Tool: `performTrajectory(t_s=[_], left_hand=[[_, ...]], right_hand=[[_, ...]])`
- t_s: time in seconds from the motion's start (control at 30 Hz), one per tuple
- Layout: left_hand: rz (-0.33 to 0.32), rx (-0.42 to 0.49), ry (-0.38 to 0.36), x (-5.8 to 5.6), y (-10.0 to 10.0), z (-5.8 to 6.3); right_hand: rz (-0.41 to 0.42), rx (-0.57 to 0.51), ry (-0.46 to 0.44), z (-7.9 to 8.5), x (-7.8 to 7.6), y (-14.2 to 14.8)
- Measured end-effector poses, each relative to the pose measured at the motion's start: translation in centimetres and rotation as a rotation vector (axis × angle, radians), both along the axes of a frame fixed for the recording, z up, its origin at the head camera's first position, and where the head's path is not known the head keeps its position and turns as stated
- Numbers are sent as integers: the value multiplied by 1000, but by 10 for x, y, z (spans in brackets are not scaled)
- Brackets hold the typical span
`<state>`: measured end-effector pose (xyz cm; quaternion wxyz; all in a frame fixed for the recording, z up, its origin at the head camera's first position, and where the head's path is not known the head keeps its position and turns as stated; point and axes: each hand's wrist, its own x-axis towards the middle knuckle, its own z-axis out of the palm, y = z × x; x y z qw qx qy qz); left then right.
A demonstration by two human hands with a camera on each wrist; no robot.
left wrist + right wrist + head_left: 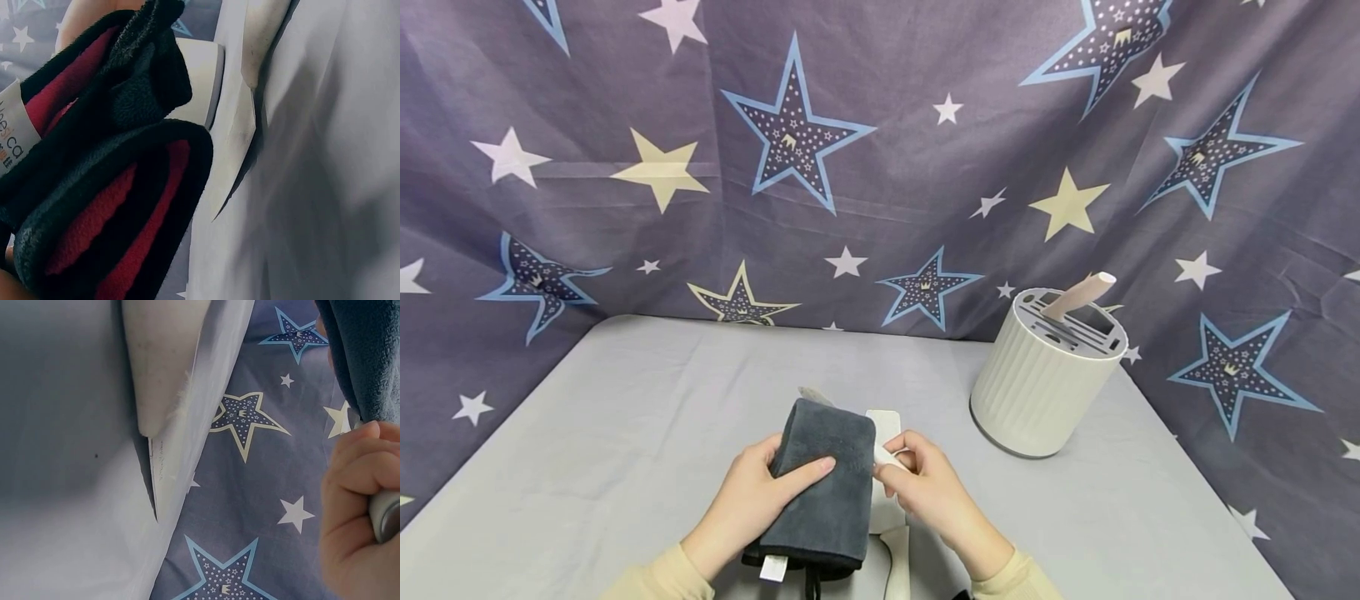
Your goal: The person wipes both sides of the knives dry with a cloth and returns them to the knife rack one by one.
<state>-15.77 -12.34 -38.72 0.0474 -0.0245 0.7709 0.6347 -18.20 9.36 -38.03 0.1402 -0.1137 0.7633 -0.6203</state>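
Left hand (756,492) fingers and thumb are closed about a folded dark grey cloth (827,500), and a white handle (889,457) is pinched by the right hand (928,479), with a pale tip (814,396) showing beyond the cloth's far edge, so that a blade appears to be wrapped and the wiping judged to be under way. One pinkish handle (1078,297) is already seated in the slotted top of the ribbed block (1045,383), while a pale-handled knife (898,562) is left lying on the table (647,433) near the cloth; neither it nor the held piece is yet housed.
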Motion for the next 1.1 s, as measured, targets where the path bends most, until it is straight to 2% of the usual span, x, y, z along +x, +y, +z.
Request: performTrajectory(t_s=[0.23, 0.47, 0.7, 0.93, 1.1], left_hand=[[72, -15, -2, -1, -1, 1], [131, -61, 30, -2, -4, 1], [156, -77, 39, -3, -8, -1], [183, -162, 58, -3, -15, 1], [201, -162, 55, -4, -19, 3]], right_hand=[[5, -1, 5, 0, 0, 1], [5, 0, 3, 0, 0, 2], [9, -7, 0, -1, 0, 3], [8, -6, -6, -1, 2, 4], [2, -2, -10, -1, 3, 5]])
